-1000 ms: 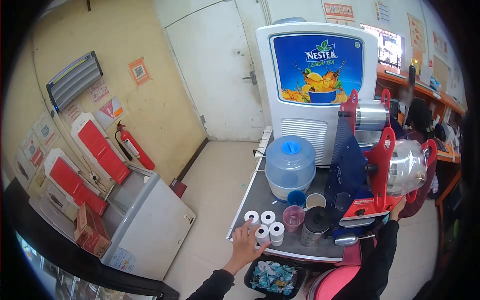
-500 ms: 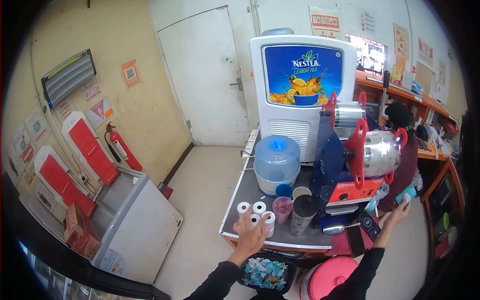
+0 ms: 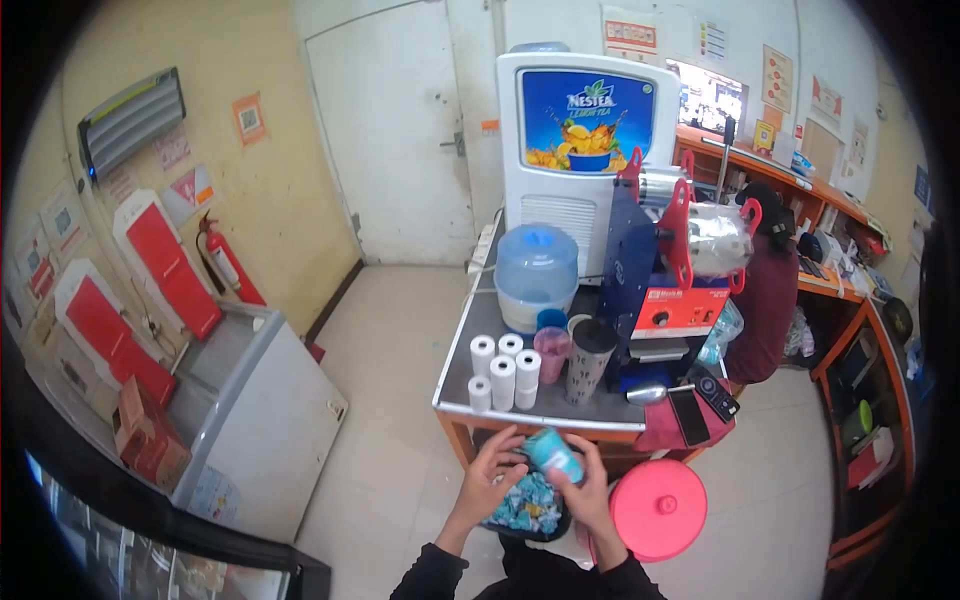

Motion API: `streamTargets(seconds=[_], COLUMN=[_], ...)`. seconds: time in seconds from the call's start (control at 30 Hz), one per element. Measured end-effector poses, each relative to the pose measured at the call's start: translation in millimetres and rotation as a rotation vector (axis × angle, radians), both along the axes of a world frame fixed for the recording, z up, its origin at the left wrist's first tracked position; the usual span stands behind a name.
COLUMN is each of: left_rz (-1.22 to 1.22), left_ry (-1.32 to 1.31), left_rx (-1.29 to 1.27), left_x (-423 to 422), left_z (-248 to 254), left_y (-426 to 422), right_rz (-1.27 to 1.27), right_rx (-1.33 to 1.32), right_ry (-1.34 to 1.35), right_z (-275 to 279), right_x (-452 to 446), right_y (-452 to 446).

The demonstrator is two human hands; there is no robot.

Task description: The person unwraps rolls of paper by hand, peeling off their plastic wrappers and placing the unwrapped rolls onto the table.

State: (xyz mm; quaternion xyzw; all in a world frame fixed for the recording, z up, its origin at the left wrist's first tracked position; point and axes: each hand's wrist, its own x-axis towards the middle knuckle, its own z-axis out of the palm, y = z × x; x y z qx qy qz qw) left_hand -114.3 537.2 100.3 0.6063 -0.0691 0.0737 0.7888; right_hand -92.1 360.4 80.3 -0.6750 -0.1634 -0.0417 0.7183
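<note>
A paper roll in a teal wrapper (image 3: 553,456) is in my right hand (image 3: 588,490), held tilted over the bin. My left hand (image 3: 490,478) is at its left side with fingers apart and bent; whether the fingertips touch the wrapper I cannot tell. Below both hands, a black bin (image 3: 560,528) holds crumpled teal wrappers (image 3: 527,503). Several white paper rolls (image 3: 502,383) stand upright, some stacked, at the counter's front left corner, just beyond my hands.
Beside the rolls are a pink cup (image 3: 551,357), a patterned tumbler (image 3: 589,366) and a water dispenser (image 3: 537,280). A cup sealing machine (image 3: 665,285) stands to their right. A pink-lidded bucket (image 3: 658,510) is on the floor. A person (image 3: 763,310) sits at the back right.
My right hand has come in from the far right with the wrapped roll. My left hand has drawn back from the white rolls to over the bin. The view has shifted too.
</note>
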Motion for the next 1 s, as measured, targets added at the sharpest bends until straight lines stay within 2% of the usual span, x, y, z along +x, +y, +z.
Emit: streamTargets(seconds=[0.03,0.07,0.1,0.17,0.23,0.33,0.37,0.5,0.6,0.67,0.8,1.0], left_rz=[0.030,0.049,0.069,0.099,0.120,0.155,0.153,0.167,0.168,0.211,0.353,0.212], left_ry=[0.010,-0.024,-0.060,-0.077,-0.112,-0.132,-0.125,-0.071,-0.154,-0.258,-0.460,-0.046], left_rx=[-0.105,-0.085,-0.062,-0.060,0.065,0.293,0.369,0.513,0.507,0.710,1.007,0.317], left_x=[-14.7,-26.3,-37.3,-62.5,-86.3,-116.2,-125.7,-153.5,-160.0,-166.2,-170.6,-164.7], left_z=[13.6,11.1,8.5,11.8,19.7,41.2,51.0,72.5,63.6,66.1,79.0,56.8], left_y=[-1.9,1.1,6.0,12.4,17.3,23.6,25.0,21.5,30.7,35.9,26.0,28.7], right_rz=[0.080,0.163,0.286,0.347,0.434,0.653,0.694,0.645,0.594,0.565,0.576,0.772], right_rx=[0.020,0.042,0.143,0.143,0.103,0.269,0.253,0.034,-0.103,-0.205,-0.172,-0.082], right_ry=[-0.004,-0.010,0.195,0.160,0.112,0.283,0.248,0.055,-0.105,-0.196,-0.152,-0.068], right_z=[6.8,17.0,31.3,29.9,21.6,36.6,40.3,47.0,47.0,52.9,57.9,49.7], right_x=[-12.8,-25.3,-41.0,-57.4,-67.9,-86.3,-90.2,-106.9,-110.7,-114.3,-122.6,-124.2], right_y=[9.0,16.0,18.0,20.8,19.2,15.7,14.6,15.8,14.6,11.9,9.9,3.9])
